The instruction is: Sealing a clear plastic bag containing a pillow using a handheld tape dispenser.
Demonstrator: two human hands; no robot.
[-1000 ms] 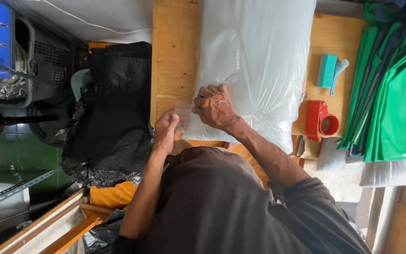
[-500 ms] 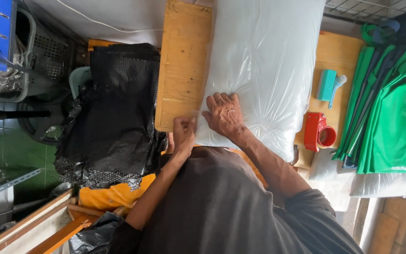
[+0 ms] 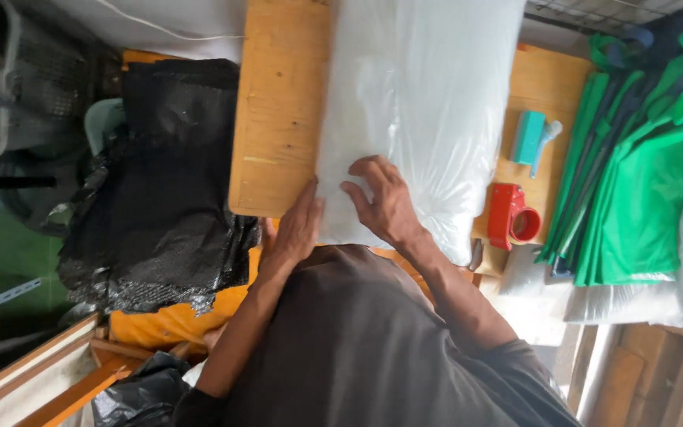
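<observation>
**Two hands on a big white bag**

Nearest is the person's brown shirt (image 3: 365, 348), filling the bottom of the view. Both arms reach away from it to the near end of a wooden board (image 3: 278, 119).

The left hand (image 3: 298, 229) lies at the near left corner of a big white plastic bag (image 3: 420, 103). Its fingers are fairly straight and press on the bag's edge. I cannot tell if it pinches the plastic or only leans on it. The right hand (image 3: 381, 202) rests on top of the bag near the same corner, with its fingers spread and bent, pushing down. It does not look closed around anything.

The bag lies flat along the board and runs far away from the person. It looks full and smooth. I think it is already laid down in place, and the hands are just pressing its near end. Whether that end is shut is hidden.

To the right sit a red tool (image 3: 511, 217) and a small teal thing (image 3: 529, 136). Farther right lie green bags (image 3: 642, 190). To the left hangs a black bag (image 3: 163, 182).
</observation>
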